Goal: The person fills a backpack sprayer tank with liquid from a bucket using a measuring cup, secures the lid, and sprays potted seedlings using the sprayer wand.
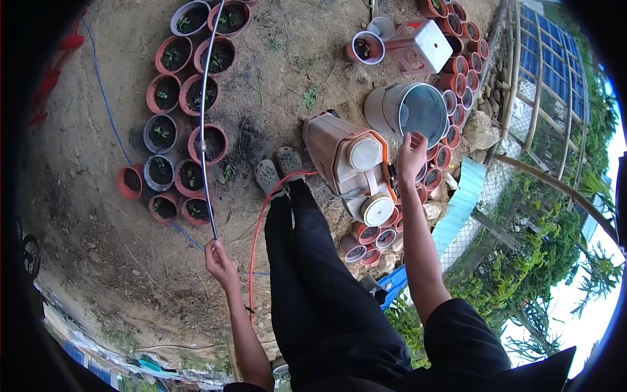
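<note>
My left hand is closed around the lower end of a long thin metal rod, which stretches over the potted seedlings. Fingers bent and pressed together, my right hand is at the near rim of a grey bucket; what it holds, if anything, is too small to tell. Next to the bucket stands a brownish tank with two round pale caps and an orange band. A red hose runs from the tank past my feet and down beside my left forearm.
Potted seedlings stand in rows at the left. A red stool with a white top and a small pot are beyond the bucket. More pots, rocks and a fence line the right. A blue cord crosses the soil.
</note>
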Demonstrator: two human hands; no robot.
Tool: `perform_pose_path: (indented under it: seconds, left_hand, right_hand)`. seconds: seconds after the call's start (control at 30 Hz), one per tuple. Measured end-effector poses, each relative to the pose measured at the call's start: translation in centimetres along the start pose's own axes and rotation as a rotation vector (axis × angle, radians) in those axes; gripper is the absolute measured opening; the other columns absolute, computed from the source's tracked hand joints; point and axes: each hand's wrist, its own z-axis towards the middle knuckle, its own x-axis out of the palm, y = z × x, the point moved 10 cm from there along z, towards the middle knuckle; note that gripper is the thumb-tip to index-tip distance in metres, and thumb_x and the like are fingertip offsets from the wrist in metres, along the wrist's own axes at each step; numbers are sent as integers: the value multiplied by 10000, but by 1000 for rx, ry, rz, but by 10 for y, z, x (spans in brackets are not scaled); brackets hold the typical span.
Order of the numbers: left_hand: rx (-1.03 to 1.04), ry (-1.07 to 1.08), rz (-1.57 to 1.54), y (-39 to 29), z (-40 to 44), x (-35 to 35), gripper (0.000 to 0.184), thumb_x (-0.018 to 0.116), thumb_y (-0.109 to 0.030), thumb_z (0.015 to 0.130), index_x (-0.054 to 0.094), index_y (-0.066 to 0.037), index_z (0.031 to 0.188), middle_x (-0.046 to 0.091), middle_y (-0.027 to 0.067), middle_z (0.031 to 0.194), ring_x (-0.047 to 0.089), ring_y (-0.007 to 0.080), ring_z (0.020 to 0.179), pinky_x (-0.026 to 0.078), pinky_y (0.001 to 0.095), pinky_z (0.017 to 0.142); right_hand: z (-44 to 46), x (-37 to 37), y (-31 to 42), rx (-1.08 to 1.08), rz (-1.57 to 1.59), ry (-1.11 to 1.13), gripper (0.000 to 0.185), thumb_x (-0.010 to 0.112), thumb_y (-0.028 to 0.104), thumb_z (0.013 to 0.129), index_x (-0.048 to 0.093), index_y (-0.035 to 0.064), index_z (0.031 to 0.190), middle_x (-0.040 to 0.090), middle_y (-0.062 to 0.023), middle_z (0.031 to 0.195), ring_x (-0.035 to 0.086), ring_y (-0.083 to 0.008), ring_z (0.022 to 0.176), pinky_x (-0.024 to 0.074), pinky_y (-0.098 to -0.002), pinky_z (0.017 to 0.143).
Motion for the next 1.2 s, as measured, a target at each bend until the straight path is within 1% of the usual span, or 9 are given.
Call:
perform_pose_path:
  seconds: [0.07,0.2,0.33,0.47,0.53,0.73,0.87,1.1,1.2]
  left_hand:
    - [4,-19,56,6,7,2,263,520,-239,1020,596,10,1059,556,-24,759,410,16,616,283,214,519]
    - [7,-68,86,7,17,12,244,545,-213,1007,609,18,1049,584,-9,793,439,22,651,305,214,540]
    - [-9,-67,186,16,34,28,220,558,-189,996,624,16,1043,594,4,790,439,26,630,310,216,535]
    - [56,-166,197,42,55,39,234,557,-174,992,620,43,1054,591,29,779,468,52,621,345,233,542]
    - [12,-156,220,63,62,41,236,551,-160,991,616,55,1062,593,35,791,496,64,644,369,236,556]
    - [62,-188,184,102,72,60,250,512,-131,993,586,78,1109,609,70,861,512,82,668,378,236,563]
    - [56,-229,152,113,80,65,264,504,-147,996,582,79,1107,592,59,836,487,71,638,363,218,559]
    - [116,-259,144,112,89,71,296,455,-168,1020,580,69,1148,382,-53,651,303,14,537,218,201,508]
    - [96,-271,128,113,87,67,295,457,-168,1019,578,68,1150,366,-58,644,292,15,533,205,204,505]
  right_hand:
    - [35,57,44,-33,225,106,249,601,238,933,635,-8,953,697,-126,795,688,-260,738,522,-373,726]
    - [71,216,82,-268,-178,389,270,561,298,898,688,86,1007,698,-207,927,663,-393,908,510,-474,825]
    - [58,347,57,-327,-530,741,270,567,287,884,704,114,1040,674,-210,1087,647,-384,1022,517,-475,875]
    - [50,430,6,-233,-737,816,289,548,194,867,699,38,1058,660,-210,1159,639,-354,1095,519,-438,909]
    - [45,464,-16,-275,-827,821,272,600,243,849,716,123,1064,680,-187,1116,651,-339,1065,526,-438,888]
    - [6,547,-79,-517,-909,1216,283,563,174,845,713,44,1046,673,-188,1147,645,-357,1082,527,-437,890]
    - [-9,580,-140,-618,-1050,1406,300,680,191,754,729,61,1019,688,-157,1116,663,-339,1045,535,-426,870]
    - [-26,575,-142,-610,-1106,1519,290,710,204,740,734,39,977,695,-172,1081,670,-332,1020,544,-420,840]
    - [-20,558,-118,-588,-1026,1231,283,684,212,777,731,51,1005,693,-169,1092,666,-334,1032,542,-402,843]
